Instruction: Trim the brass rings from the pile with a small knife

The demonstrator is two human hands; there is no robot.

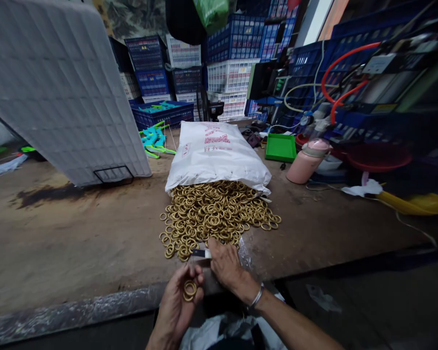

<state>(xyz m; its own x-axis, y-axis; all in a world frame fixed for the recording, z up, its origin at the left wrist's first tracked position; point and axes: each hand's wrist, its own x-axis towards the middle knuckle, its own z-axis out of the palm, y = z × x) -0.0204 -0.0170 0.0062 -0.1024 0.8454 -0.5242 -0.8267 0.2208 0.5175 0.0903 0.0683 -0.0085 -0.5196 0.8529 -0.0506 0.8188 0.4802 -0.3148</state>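
Note:
Brass-coloured rings (211,209) spill in a heap from the open mouth of a white printed sack (219,155) on the brown table. My left hand (178,296), palm up with curled fingers, holds a couple of rings (190,290) near the table's front edge. At the near side of the heap, my right hand (226,265) points forward, its fingertips at the rings. Beside its thumb side lies a small dark and white tool (201,253); whether the hand grips it is unclear. The right fingertips are partly hidden.
A padded white panel (69,92) stands at the left. Teal and green pieces (155,140) lie behind the sack's left side. To the right are a green tray (281,147), a pink bottle (308,161) and a red bowl (377,156). Stacked crates (233,75) fill the back.

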